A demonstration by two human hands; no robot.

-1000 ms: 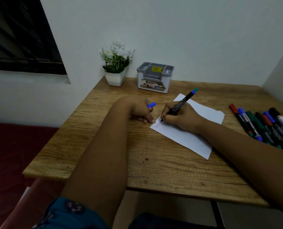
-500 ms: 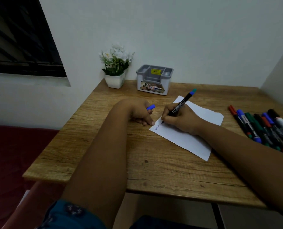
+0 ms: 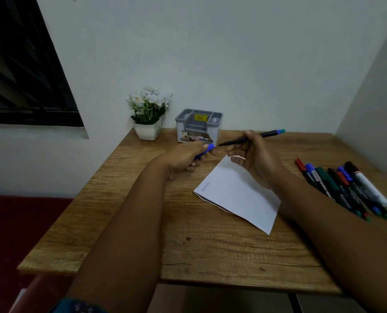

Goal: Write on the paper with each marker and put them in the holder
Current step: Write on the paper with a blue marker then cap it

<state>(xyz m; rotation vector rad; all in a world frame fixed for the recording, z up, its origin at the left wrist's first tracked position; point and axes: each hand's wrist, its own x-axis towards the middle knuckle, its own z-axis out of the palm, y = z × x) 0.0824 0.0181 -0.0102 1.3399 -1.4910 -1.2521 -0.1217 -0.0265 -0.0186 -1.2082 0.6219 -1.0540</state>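
Black marker [image 3: 251, 138] is pinched in the right hand [image 3: 255, 159] fingers above the paper [image 3: 240, 195]; its blue cap [image 3: 207, 150] is gripped by the left hand [image 3: 188, 159] fingers, near the bench's far edge.

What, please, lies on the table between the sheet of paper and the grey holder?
In the head view, only bare wooden table lies there; above it, the left hand holds a blue cap between paper and holder.

Small white square pot of white artificial flowers [image 3: 149, 114] at the far left corner of the wooden table [image 3: 129, 218]; dark window [image 3: 18, 64] far left.
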